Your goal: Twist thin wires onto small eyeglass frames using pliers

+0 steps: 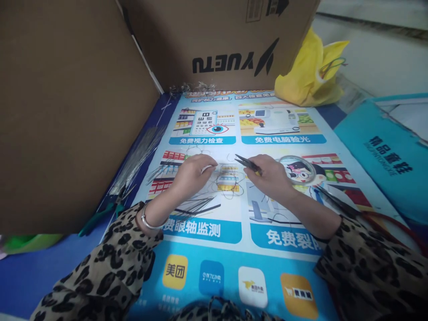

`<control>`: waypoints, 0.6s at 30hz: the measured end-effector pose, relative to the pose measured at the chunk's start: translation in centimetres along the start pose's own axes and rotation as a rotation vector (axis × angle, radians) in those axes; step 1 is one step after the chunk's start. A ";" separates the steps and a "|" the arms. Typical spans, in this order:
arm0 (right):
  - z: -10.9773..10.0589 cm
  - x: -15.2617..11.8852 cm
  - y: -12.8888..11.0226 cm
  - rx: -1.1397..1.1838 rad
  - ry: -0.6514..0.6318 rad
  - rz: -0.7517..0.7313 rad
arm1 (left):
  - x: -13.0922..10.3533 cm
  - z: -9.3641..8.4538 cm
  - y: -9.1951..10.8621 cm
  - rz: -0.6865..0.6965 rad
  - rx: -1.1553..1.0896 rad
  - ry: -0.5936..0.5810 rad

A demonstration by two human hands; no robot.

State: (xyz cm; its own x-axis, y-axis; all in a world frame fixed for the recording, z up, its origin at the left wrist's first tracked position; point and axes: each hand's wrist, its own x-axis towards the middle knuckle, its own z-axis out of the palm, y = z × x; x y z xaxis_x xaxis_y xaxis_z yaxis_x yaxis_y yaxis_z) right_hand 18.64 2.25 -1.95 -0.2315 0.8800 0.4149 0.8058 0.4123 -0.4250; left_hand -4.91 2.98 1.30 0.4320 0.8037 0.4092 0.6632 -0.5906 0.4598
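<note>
My right hand (269,174) is closed around small dark needle-nose pliers (245,161), whose tips point left toward my other hand. My left hand (197,176) is pinched shut at the end of a thin wire (230,191), which is bent into several loops and is faint against the printed sheet. The exact spot where the fingertips meet the wire is hard to see. Cut straight wires (200,205) lie on the sheet below my left hand.
A printed poster (203,249) covers the table. Wire strands (140,151) and green-handled scissors (115,207) lie left. Red-handled scissors (339,203) and a clear round roll (312,171) lie right. A cardboard box (214,31), yellow bag (307,80) and turquoise shoebox (377,156) stand around.
</note>
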 end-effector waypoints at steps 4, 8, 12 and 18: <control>-0.1 -0.1 -0.2 -0.007 -0.006 -0.092 | 0.1 -0.4 0.0 0.000 -0.014 -0.010; -0.1 -0.1 -0.3 0.007 -0.008 -0.112 | -0.1 -0.6 -0.1 -0.079 0.052 -0.099; -0.1 -0.2 -0.3 0.017 -0.016 -0.083 | -0.4 -0.5 0.1 -0.235 0.094 -0.202; -0.2 -0.1 -0.6 0.031 -0.051 -0.100 | -0.5 0.0 0.8 -0.293 0.156 -0.254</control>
State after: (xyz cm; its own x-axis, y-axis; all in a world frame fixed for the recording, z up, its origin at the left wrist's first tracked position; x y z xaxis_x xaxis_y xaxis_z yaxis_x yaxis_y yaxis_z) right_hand 18.29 1.86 -1.63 -0.3374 0.8447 0.4156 0.7602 0.5048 -0.4089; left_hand -4.58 2.10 1.52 0.3353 0.9401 0.0621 0.8567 -0.3317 0.3950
